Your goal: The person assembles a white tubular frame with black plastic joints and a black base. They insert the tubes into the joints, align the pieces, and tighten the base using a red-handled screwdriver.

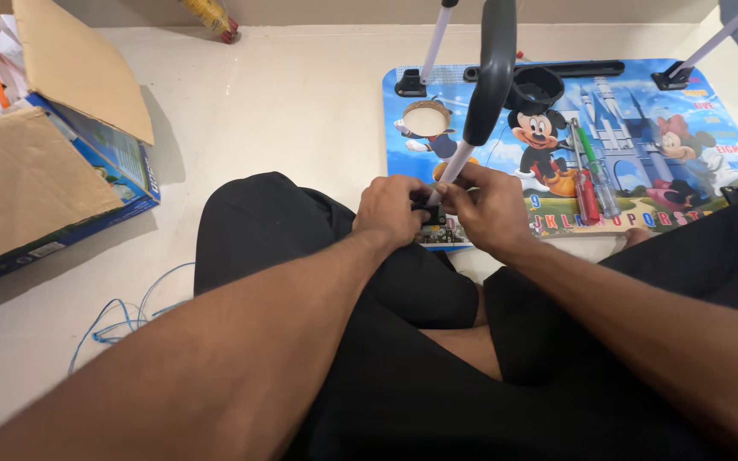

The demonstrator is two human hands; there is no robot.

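Seated cross-legged on a pale floor, a person in black shorts works with both bare hands at the near left corner of a colourful cartoon-printed tabletop [642,183] that lies flat on the floor ahead. Both forearms reach forward from the near edge of the scene and meet just above the knees. The left hand [390,213], knuckles up and fingers curled down, is closed over a small black bracket [431,218] at the board's near edge. The right hand [482,209], pressed close beside it, has its fingers pinched shut around the lower end of a slim white leg tube [459,162], which slants up and away to the right into a dark grey curved foot piece [493,68]. How firmly either hand grips cannot be told, since the fingertips are hidden between the two hands. On the board, right of the hands, lie two screwdrivers side by side, one with a red handle [587,196] and one with a green handle [588,147]. A round cup-holder hole [426,119] and a black cup ring [537,85] sit toward the far side of the board. To the far left stands an open cardboard box [36,171], and a loose blue wire [125,316] curls on the floor near the left thigh.
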